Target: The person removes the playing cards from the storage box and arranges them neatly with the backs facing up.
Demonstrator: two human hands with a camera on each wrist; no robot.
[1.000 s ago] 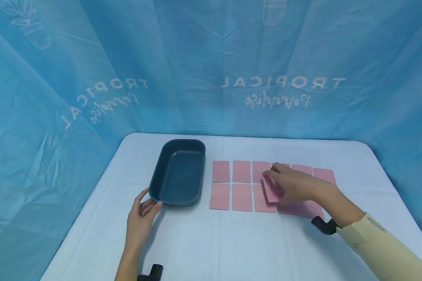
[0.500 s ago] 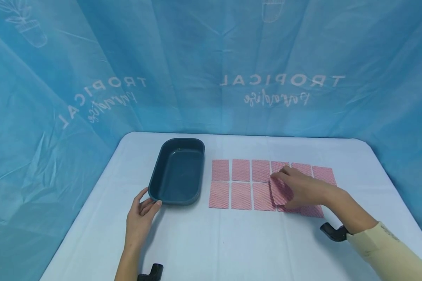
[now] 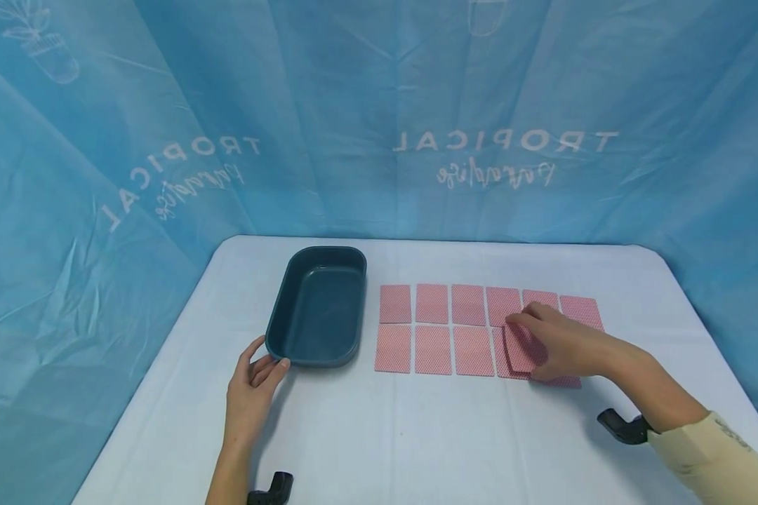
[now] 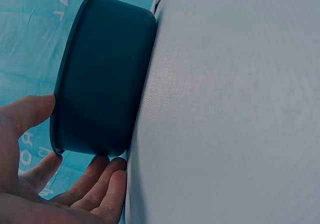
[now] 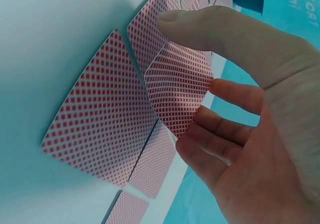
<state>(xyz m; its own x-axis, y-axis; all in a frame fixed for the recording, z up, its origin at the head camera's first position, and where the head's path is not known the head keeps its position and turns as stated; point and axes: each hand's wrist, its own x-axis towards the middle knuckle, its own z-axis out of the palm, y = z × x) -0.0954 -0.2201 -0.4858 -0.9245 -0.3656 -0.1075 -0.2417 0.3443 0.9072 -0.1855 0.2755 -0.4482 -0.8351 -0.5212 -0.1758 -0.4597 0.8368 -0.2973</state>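
My right hand grips a playing card with a red-checked back, low over the lower row of cards. In the right wrist view, the thumb lies across one edge of the held card, and the fingertips meet its opposite edge. I cannot tell whether more cards lie under it. Beside it a larger-looking card lies flat. My left hand touches the near-left corner of a dark teal rectangular tub. In the left wrist view, its thumb meets the rim of the tub and the fingers reach the end wall.
Two rows of face-down cards lie right of the tub; the right hand hides some at the right end. A white cloth covers the table. A blue printed curtain surrounds its back and sides.
My right hand has slid to the right along the lower row with the playing card, uncovering more of the cards to its left. The left hand and tub stay in place.
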